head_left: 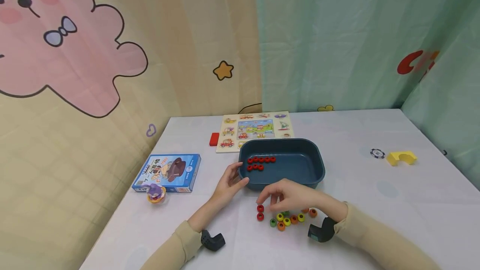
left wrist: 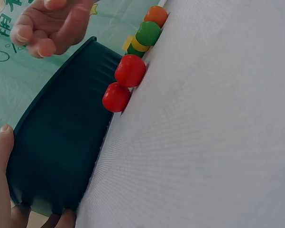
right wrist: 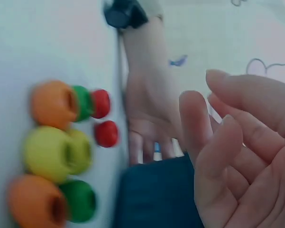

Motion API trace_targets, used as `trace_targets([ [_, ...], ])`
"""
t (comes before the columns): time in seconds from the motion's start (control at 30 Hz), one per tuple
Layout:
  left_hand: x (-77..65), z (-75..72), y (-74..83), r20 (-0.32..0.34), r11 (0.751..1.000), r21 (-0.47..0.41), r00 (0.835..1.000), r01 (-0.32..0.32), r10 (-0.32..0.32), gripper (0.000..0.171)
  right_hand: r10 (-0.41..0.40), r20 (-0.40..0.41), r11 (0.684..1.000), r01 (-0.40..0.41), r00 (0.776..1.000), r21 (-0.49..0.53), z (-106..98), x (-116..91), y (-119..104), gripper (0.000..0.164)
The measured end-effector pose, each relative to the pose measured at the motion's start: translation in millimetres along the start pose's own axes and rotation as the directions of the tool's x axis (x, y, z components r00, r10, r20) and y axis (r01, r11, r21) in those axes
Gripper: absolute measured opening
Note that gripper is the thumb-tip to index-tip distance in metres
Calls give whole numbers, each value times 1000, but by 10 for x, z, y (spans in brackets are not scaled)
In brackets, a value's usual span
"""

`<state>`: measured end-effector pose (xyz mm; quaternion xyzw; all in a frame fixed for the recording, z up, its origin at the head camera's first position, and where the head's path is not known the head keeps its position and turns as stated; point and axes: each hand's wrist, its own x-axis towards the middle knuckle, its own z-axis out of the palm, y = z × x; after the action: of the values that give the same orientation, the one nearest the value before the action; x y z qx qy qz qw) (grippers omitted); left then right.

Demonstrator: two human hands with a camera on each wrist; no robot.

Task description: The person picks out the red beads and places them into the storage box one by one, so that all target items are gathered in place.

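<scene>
A dark blue plastic basin (head_left: 292, 169) stands on the table. At its left end my left hand (head_left: 228, 183) grips the wall, thumb at the front and fingers round the side. Inside the basin, several red beads (head_left: 261, 160) lie in two rows at the left. My right hand (head_left: 290, 195) hovers in front of the basin with fingers loosely bent and nothing between them. Two red beads (head_left: 260, 216) sit on the table just below its fingertips. Right of them lie several yellow beads (head_left: 286, 221), orange beads (head_left: 281, 226) and green beads (head_left: 273, 223), some partly hidden by the hand.
Behind the basin lies a wooden picture puzzle board (head_left: 226, 130), with a red block (head_left: 214, 139) beside it. A blue box (head_left: 189, 170) and a small purple toy figure (head_left: 154, 193) are at left. A yellow arch block (head_left: 401, 158) and a round chip (head_left: 377, 153) lie at right.
</scene>
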<state>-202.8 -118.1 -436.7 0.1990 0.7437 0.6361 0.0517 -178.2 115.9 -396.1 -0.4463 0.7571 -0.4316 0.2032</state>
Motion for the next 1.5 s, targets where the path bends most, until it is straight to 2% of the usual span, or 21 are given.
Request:
trace_targets([
  [0.2,-5,4,-15,-2,1000,2,1000,-12,12,59,60,-18,996,-62,998,-70,179,-6,119,26],
  [0.43,-8,8,-18,5,1000,0,1000,-8,8,60,62,-73,988,-72,995,-136,279,8,182,25],
  [0.57,-7,9,-18,7,1000,-5,1000,-8,8,59,48,-116,983,-67,992,-170,313,17,212,24],
  [0.73,-2,5,2,6,1000,-6,1000,-2,2,59,69,-172,969,-107,983,-223,332,42,236,25],
  [1.07,17,9,33,18,1000,-14,1000,-11,11,58,60,-218,943,-127,974,-306,341,59,299,21],
  [1.2,11,6,34,15,1000,-3,1000,-19,19,58,50,-230,927,-130,972,-351,329,65,253,20],
  [1.3,-1,1,33,5,1000,4,1000,-27,27,58,42,-210,929,-116,977,-352,287,73,168,20],
  [1.5,-15,-7,19,8,999,4,999,-33,33,58,-21,-159,935,-37,987,-353,15,116,-79,21],
])
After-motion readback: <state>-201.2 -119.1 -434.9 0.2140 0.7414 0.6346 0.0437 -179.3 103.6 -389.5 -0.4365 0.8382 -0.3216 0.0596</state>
